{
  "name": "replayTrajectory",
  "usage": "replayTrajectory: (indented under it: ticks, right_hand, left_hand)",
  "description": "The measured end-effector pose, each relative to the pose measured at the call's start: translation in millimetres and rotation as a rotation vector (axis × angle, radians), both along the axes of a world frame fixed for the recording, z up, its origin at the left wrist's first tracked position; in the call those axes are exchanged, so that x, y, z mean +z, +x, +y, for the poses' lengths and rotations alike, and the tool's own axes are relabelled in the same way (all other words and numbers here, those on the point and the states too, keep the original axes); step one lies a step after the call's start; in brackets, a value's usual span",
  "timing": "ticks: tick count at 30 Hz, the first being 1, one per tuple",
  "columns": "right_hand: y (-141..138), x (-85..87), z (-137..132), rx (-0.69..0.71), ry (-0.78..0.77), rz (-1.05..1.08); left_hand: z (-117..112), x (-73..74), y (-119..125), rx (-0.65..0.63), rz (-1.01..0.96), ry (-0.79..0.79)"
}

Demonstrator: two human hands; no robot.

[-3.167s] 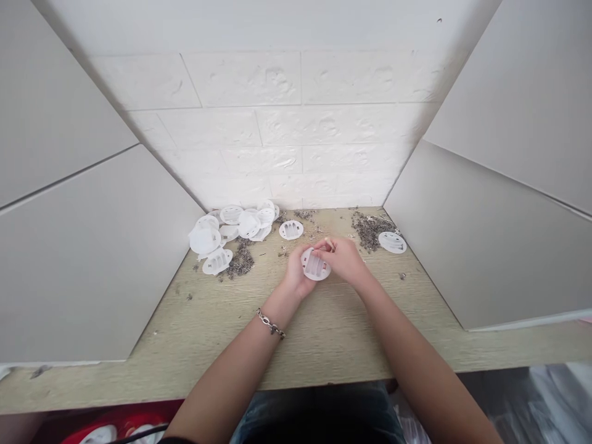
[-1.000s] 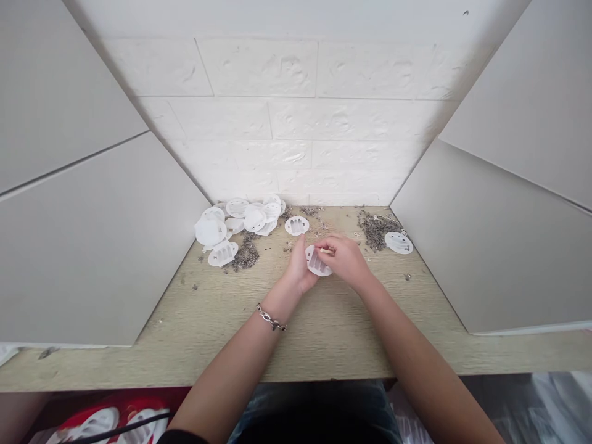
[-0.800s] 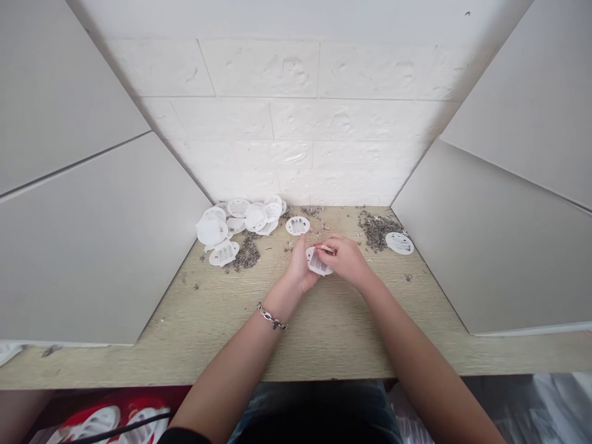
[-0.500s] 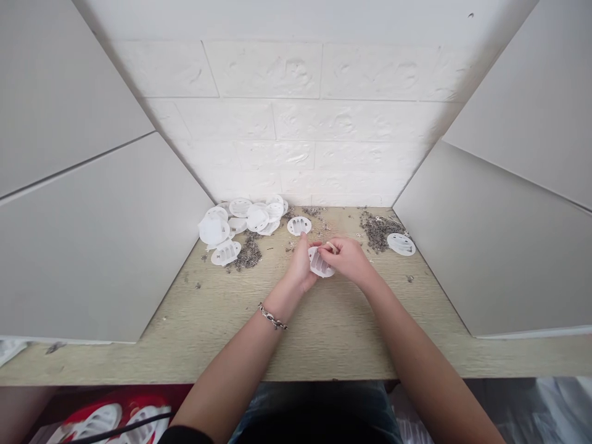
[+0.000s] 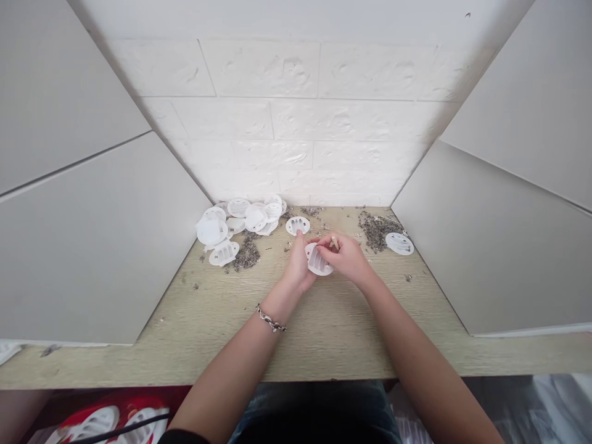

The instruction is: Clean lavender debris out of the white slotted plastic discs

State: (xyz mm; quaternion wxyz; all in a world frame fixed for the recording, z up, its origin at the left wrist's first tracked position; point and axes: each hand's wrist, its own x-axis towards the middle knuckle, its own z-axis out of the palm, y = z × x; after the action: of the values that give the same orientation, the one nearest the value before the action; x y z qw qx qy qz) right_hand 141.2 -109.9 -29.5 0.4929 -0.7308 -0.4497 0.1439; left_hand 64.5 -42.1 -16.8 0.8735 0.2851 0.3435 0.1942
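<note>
My left hand (image 5: 298,266) grips a white plastic disc with long slots (image 5: 317,259), holding it at its left edge just above the table. My right hand (image 5: 348,259) sits right next to the disc, its fingertips pinching a small tan stick (image 5: 334,243). What the stick's far end touches is hidden by my fingers. A similar slotted disc (image 5: 298,226) lies just beyond my left fingertips. A chain bracelet (image 5: 271,318) circles my left wrist.
A heap of white discs (image 5: 240,217) lies at back left, with another disc (image 5: 223,253) in front of it and one (image 5: 399,243) at back right. Dried grey-brown buds (image 5: 377,230) are scattered over the wooden tabletop (image 5: 324,333), between grey side panels and a white brick-textured wall.
The held disc has turned slightly and shifted left. My right fingers have shifted on the stick, which now stands more upright. The whole view has moved slightly with my head.
</note>
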Motion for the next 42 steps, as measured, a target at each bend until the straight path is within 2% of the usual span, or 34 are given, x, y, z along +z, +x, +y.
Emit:
replayTrajectory:
  ticks: [5,12,16,18,22,24,29,33,35,38,42]
  right_hand:
    - [0.2,-1.4,-0.7,-0.02,0.008,0.015]
    - [-3.3,7.0,-5.1,-0.039,0.01,-0.139]
    - [-5.7,6.0,-3.6,-0.052,-0.034,-0.151]
    - [-6.2,5.6,-2.8,-0.061,-0.079,-0.04]
    - [-1.5,9.6,-3.7,-0.037,-0.165,0.421]
    - [3.8,12.0,-5.3,-0.008,-0.196,0.561]
    - [17.0,12.1,-8.9,0.156,-0.276,0.681]
    - [21.9,8.9,-9.1,0.184,-0.308,0.784]
    - [23.4,6.4,-8.1,0.149,-0.298,0.831]
    - [26.2,1.5,-6.1,0.01,-0.259,0.823]
    - [29.0,-5.6,-4.2,-0.085,-0.203,0.769]
  left_hand:
    - [-0.7,0.2,0.2,-0.008,-0.006,0.011]
    - [-2.9,-0.5,0.6,-0.026,-0.011,0.044]
    - [-3.5,-2.4,0.0,-0.008,0.025,0.063]
    - [-3.7,-4.1,0.3,0.006,0.055,0.095]
    - [-5.3,-7.7,1.6,-0.015,0.068,0.215]
    - [-6.2,-9.6,1.8,-0.051,0.047,0.271]
    - [-6.6,-12.8,-0.5,-0.151,0.078,0.31]
    - [-6.4,-10.6,-0.5,-0.192,0.075,0.245]
    - [-5.9,-9.5,0.9,-0.158,0.07,0.155]
    - [-3.3,-11.2,3.4,-0.132,0.014,0.053]
    - [2.7,-18.1,5.1,-0.175,-0.06,0.144]
